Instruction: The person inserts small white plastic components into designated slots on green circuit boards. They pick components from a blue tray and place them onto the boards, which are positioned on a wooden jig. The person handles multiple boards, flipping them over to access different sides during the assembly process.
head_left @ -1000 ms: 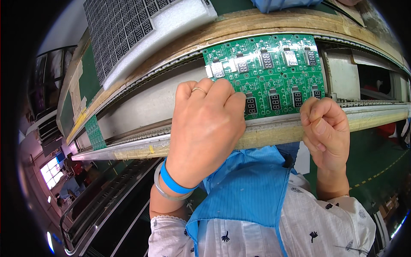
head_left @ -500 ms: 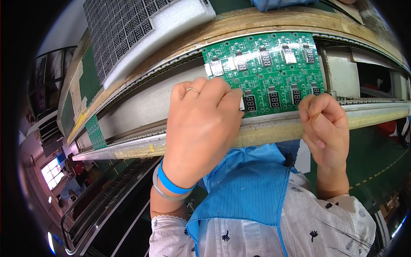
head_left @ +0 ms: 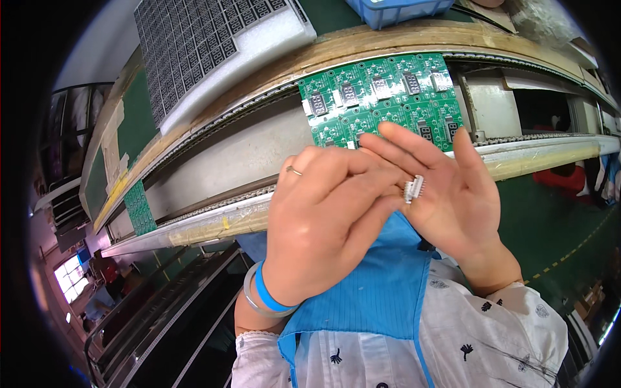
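Lying loose on the right hand [head_left: 453,200], palm up and opened out: small white connectors [head_left: 414,189]. Left hand [head_left: 326,213]: fingertips drawn together at the connectors; whether one is gripped, cannot tell. Beyond: green circuit board [head_left: 362,118], partly covered by both hands. Possible faults: connectors spilled, from a tilting palm or nudging fingertip; pins bent, from a crooked pinch.

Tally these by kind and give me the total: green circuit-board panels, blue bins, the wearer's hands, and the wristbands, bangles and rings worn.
Green circuit-board panels: 2
Blue bin: 1
Wearer's hands, left hand and right hand: 2
Blue wristband: 1
Metal bangle: 1
Ring: 1
Total: 8
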Demonstrator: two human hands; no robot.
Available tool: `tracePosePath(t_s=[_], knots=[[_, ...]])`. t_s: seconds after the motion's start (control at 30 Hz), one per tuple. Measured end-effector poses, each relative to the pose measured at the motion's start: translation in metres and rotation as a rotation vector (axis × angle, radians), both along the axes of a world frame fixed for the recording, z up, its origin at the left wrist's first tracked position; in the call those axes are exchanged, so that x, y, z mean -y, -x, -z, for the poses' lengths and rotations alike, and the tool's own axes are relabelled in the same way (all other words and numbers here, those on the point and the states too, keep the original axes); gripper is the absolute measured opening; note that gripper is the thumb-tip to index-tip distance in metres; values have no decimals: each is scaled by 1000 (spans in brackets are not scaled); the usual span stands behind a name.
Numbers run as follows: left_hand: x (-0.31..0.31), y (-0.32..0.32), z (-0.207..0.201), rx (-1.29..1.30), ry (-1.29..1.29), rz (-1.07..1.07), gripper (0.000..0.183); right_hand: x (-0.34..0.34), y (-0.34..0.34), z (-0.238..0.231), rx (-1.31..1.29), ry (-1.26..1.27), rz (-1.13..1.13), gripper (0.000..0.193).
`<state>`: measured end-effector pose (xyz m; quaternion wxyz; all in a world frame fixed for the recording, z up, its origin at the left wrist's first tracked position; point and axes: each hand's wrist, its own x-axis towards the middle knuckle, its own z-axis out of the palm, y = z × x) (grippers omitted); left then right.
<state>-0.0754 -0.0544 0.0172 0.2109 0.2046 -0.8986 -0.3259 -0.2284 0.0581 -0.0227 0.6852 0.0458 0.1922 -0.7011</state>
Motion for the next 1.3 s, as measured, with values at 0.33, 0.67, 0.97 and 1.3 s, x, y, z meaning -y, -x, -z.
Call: tracePosePath(t_s=[0.33, 0.67, 0.97, 1.3], knots=[[-15, -4, 12, 9, -3, -16, 22, -7, -14, 1, -27, 27, -93, 68], [-4, -5, 4, -97, -223, -106, 14, -14, 2, 24, -276, 62, -156, 38], [3, 4, 6, -94, -377, -93, 13, -14, 8, 12, -972, -7, -65, 21], [8, 20, 3, -111, -110, -30, 31, 1, 17, 18, -431, 28, -31, 14]])
